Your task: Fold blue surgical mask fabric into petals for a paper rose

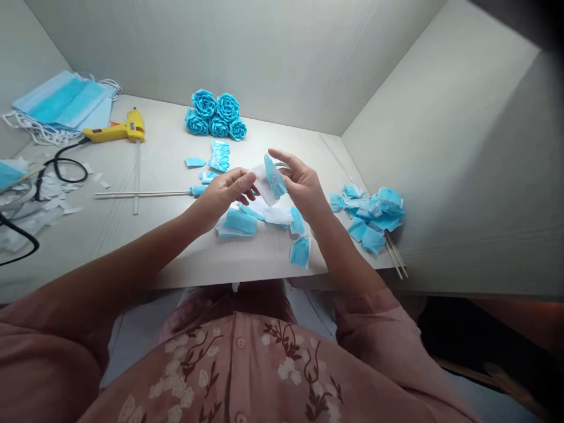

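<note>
My left hand pinches the white edge of a cut piece of face mask, held up above the table. On its other side my right hand grips the blue part, thumb against it and index finger stretched out over the top. A thin pale curve shows by the right fingers; I cannot tell what it is. Beneath the hands lie more blue and white mask pieces, and one small blue piece sits nearer the table's front edge. Thin sticks with blue material at one end point leftward beside my left hand.
Several blue rolled fabric flowers are stacked at the back. A yellow glue gun with a black cord stands left, near stacked face masks and white scraps. Blue flowers or petals with sticks lie right. Pale panels wall the table.
</note>
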Tool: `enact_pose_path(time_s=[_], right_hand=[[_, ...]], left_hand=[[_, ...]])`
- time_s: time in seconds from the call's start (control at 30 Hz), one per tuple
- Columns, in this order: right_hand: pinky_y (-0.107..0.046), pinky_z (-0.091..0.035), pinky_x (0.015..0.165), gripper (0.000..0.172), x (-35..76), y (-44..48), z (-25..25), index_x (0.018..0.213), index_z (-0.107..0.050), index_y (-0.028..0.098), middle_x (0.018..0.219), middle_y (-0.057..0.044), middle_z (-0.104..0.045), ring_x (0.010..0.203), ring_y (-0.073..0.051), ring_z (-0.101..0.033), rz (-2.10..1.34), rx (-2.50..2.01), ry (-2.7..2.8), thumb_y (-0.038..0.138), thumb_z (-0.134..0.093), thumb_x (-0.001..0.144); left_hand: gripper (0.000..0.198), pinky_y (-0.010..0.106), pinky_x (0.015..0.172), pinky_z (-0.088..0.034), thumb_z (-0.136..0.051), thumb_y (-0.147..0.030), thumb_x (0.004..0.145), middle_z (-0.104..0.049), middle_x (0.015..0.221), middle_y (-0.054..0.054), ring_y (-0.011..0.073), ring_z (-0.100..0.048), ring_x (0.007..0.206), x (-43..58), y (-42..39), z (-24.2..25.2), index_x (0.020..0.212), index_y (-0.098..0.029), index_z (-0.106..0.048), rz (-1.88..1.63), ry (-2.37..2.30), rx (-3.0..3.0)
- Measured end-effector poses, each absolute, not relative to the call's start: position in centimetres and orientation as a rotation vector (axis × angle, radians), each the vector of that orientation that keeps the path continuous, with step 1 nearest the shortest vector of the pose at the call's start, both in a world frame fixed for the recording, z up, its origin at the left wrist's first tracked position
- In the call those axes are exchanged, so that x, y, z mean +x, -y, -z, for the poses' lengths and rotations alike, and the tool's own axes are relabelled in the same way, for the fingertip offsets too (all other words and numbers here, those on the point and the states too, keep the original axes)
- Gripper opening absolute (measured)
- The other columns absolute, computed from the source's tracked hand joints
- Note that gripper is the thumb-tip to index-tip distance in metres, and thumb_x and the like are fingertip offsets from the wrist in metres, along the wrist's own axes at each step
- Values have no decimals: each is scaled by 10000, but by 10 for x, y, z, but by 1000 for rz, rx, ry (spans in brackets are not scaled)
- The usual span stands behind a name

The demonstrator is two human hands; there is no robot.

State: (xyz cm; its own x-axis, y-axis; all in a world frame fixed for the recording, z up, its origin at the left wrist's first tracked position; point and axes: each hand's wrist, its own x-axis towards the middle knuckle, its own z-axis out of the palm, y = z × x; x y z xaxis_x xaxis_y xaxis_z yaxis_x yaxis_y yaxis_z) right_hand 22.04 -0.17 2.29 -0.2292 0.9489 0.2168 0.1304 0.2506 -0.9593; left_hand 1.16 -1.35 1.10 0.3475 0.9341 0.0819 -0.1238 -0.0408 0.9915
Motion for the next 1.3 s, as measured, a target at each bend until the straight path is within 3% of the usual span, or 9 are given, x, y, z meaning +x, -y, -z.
enact_pose_path(time_s=[0.2, 0.33, 0.43, 0.5, 0.7, 0.87, 1.03, 1.13, 1.3], right_hand=[[-298, -526, 683, 541, 218, 13, -23, 1482, -645, 254, 879, -9, -764, 723, -157, -622, -824, -1098, 1768, 414, -687, 967], [-304, -554, 762, 556, 217, 22, -24, 1545, -601, 256, 867, 8, -770, 712, -142, -604, -600, -1186, 1844, 314, -616, 992], [-300, -573, 790, 574, 213, 27, -25, 1538, -605, 270, 919, 6, -797, 754, -147, -642, -499, -1196, 1869, 255, -611, 964], [-301, -588, 795, 580, 208, 30, -25, 1527, -611, 273, 942, 3, -808, 788, -154, -674, -474, -1194, 1869, 241, -617, 948], [-331, -594, 782, 601, 195, 35, -23, 1532, -596, 236, 952, -9, -814, 804, -171, -705, -450, -1238, 1851, 223, -628, 932], [-349, -613, 791, 566, 194, 34, -16, 1523, -598, 283, 934, 5, -820, 746, -161, -686, -553, -1219, 1766, 279, -634, 959], [-318, -631, 686, 639, 207, 25, -7, 1559, -553, 273, 991, -32, -832, 807, -176, -732, -865, -1156, 1521, 494, -659, 969], [-296, -639, 690, 651, 212, 24, -8, 1475, -631, 240, 1026, -49, -829, 862, -171, -748, -940, -1145, 1437, 603, -679, 936], [-243, -595, 632, 507, 204, 32, -18, 1074, -790, 202, 890, -18, -771, 785, -133, -697, -993, -1124, 1468, 656, -761, 852]], left_hand=[[263, 257, 654, -500, -816, -341, 780, -679, 717, 26, 135, -628, 676, 9, 13, -15, 727, -161, -630, -1094, -894, 1250], [325, 268, 635, -518, -741, -476, 853, -680, 734, 33, 153, -639, 677, 11, 12, -13, 830, -170, -636, -1130, -816, 1159], [469, 273, 635, -520, -690, -621, 884, -674, 779, 25, 168, -658, 709, 11, 11, -12, 1019, -175, -641, -1145, -759, 1169], [537, 262, 655, -517, -741, -614, 858, -665, 825, 9, 161, -664, 744, 11, 11, -11, 1152, -182, -620, -1169, -758, 1227], [657, 242, 721, -514, -869, -323, 726, -617, 901, -16, 132, -620, 811, 11, 12, -8, 1306, -210, -581, -1221, -771, 1352], [477, 225, 617, -436, -785, -176, 743, -538, 757, -42, 113, -551, 693, 9, 7, -4, 1201, -191, -654, -1298, -796, 1361], [419, 223, 613, -448, -731, -117, 772, -561, 754, -32, 117, -585, 701, 8, 2, -1, 1180, -193, -672, -1328, -801, 1307], [419, 217, 609, -445, -732, -116, 765, -561, 762, -32, 113, -588, 704, 9, 3, -1, 1173, -196, -677, -1311, -800, 1299], [463, 229, 625, -463, -761, -156, 737, -586, 773, -30, 125, -596, 710, 12, 10, -4, 1187, -181, -656, -1256, -772, 1318]])
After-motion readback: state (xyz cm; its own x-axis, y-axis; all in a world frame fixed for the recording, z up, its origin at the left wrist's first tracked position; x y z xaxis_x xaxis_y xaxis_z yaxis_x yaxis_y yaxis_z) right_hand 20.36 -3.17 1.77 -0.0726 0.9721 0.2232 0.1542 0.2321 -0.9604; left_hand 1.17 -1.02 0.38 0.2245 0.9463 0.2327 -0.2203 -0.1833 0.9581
